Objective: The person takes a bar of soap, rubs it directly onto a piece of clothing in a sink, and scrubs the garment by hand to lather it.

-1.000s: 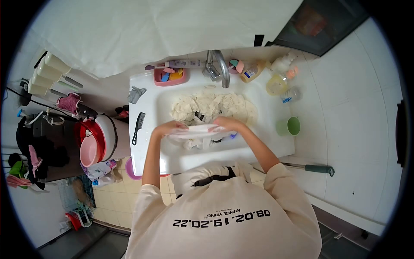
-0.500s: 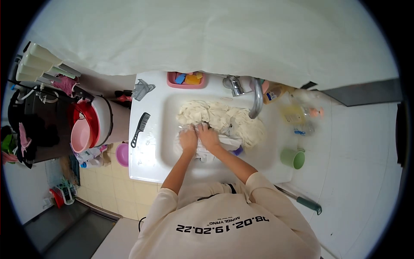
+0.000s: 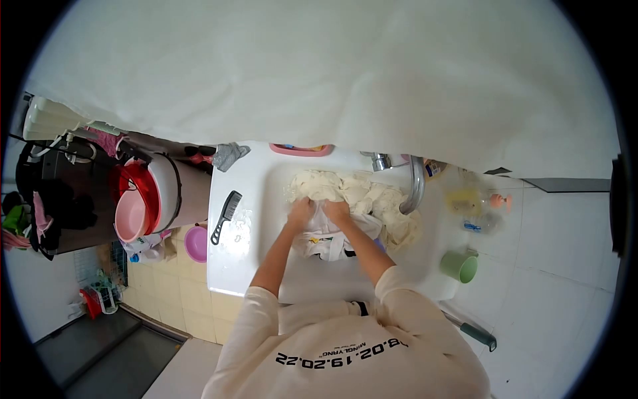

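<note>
Left hand (image 3: 302,212) and right hand (image 3: 337,212) both on white garment (image 3: 321,229) in the sink (image 3: 249,263); fingertips hidden, can't tell grip. Cream cloth (image 3: 372,196) bunched just beyond, near faucet (image 3: 418,181).

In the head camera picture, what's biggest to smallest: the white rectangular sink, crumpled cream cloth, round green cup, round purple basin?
1. White rectangular sink
2. Crumpled cream cloth
3. Round green cup and round purple basin: too alike to rank
</note>
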Tool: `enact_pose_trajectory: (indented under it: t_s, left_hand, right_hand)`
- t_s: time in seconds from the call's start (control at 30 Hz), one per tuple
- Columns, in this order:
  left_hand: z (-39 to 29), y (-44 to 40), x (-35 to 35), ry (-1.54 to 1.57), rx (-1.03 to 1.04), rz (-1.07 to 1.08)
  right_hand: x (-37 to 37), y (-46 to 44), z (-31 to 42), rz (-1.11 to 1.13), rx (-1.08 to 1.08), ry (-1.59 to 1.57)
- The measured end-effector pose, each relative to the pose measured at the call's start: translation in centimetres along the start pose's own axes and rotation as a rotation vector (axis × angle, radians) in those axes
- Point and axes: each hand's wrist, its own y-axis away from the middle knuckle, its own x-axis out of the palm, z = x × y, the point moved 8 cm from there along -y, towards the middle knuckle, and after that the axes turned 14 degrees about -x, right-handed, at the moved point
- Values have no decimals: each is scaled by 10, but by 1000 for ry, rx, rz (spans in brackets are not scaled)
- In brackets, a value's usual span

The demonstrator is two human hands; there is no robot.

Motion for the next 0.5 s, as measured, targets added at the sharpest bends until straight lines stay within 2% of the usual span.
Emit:
enact_pose_trajectory:
  t_s: [0.03, 0.1, 0.13, 0.17, 0.2, 0.23, 0.27, 0.3, 0.37, 0.4, 0.47, 0.5]
  left_hand:
    - [-1, -4, -2, 52, -10, 68]
    - [-9, -10, -7, 112, -17, 134]
    - [-11, -6, -12, 148, -3, 114]
    - [-12, -5, -14, 182, 13, 94]
    - [-13, -7, -15, 181, 17, 99]
    - [-16, -9, -15, 198, 104, 85]
    - [-19, -8, -15, 213, 190, 70]
    - [-18, -8, -10, 210, 188, 73]
    - [-2, -12, 10, -109, -27, 105]
    - [-6, -3, 12, -111, -28, 107]
    - [-37, 31, -27, -76, 119, -236]
    - [-33, 36, -25, -82, 118, -229]
  right_hand:
    - [-9, 4, 10, 2, 3, -3]
    - [-30, 14, 28, 187, 163, -100]
    - [-36, 22, 42, 67, 17, -37]
    - [-37, 34, 47, 67, 26, -37]
    - [-54, 42, 63, -93, -105, 71]
    - [-67, 50, 78, -251, -240, 177]
    - [-53, 50, 73, -130, -184, 187]
    - [-50, 49, 72, -128, -182, 183]
    - [-53, 39, 70, -198, -181, 265]
    - [-50, 33, 68, -197, -180, 263]
    - [-27, 21, 48, 16, -16, 103]
    - [-24, 20, 43, 20, -9, 96]
